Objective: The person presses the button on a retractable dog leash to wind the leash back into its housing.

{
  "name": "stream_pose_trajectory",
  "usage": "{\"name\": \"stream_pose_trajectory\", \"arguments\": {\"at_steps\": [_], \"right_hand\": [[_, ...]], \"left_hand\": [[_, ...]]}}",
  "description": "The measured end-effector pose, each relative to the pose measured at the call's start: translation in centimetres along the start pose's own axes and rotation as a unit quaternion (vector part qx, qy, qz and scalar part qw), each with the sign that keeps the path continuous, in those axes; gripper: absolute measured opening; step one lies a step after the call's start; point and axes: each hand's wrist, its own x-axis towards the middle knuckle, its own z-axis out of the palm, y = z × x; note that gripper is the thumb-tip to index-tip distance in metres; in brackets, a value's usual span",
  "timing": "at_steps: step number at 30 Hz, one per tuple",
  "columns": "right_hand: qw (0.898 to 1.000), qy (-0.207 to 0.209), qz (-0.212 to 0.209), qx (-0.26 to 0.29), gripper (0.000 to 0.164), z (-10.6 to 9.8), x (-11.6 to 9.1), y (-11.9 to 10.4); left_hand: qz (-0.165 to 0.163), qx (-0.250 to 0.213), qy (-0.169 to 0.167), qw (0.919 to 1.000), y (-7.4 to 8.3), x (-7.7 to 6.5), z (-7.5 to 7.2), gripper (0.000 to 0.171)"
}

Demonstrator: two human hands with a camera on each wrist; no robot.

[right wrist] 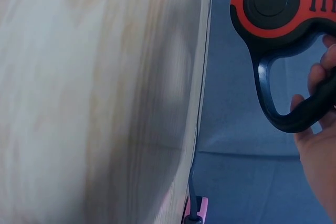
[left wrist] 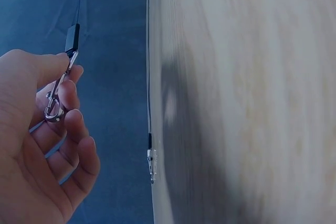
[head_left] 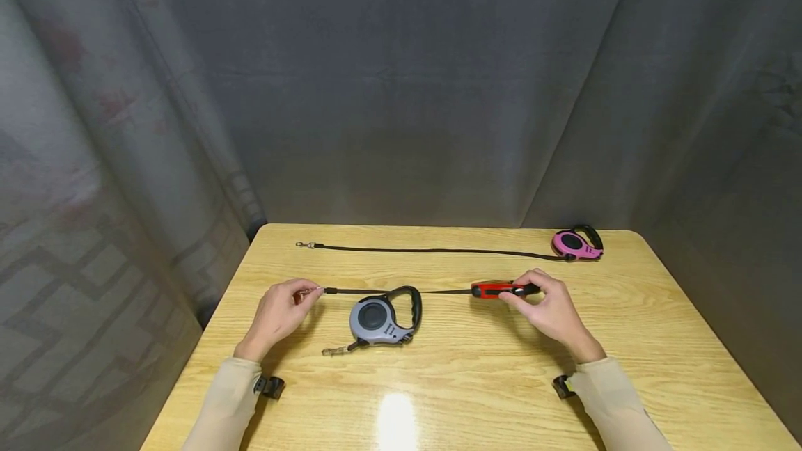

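Note:
My right hand [head_left: 551, 308] grips the black handle of a red retractable dog leash [head_left: 491, 290], with fingers wrapped through its loop in the right wrist view. From its case a black strap [head_left: 445, 291] runs straight left to my left hand [head_left: 282, 308]. There the thumb and fingers pinch the metal snap hook [left wrist: 59, 90] at the strap's end, below a black sleeve. Under the strap, between both hands, a grey retractable leash [head_left: 372, 319] lies on the table, its own hook [head_left: 336, 351] pointing left.
Along the back of the wooden table [head_left: 476, 381] lies a pink retractable leash [head_left: 573, 244], its black strap [head_left: 432, 250] drawn out leftward to a metal hook [head_left: 304, 245]. Grey curtains [head_left: 401, 89] hang behind and at both sides.

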Motion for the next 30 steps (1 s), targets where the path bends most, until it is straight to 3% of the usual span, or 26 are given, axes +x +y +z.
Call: {"name": "stream_pose_trajectory", "arguments": {"at_steps": [30], "right_hand": [[1.000,-0.016,0.001,-0.002,0.022,0.63,-0.05,-0.25]], "left_hand": [[0.026,-0.003,0.000,0.9996,0.86,-0.07,0.40,0.015]]}}
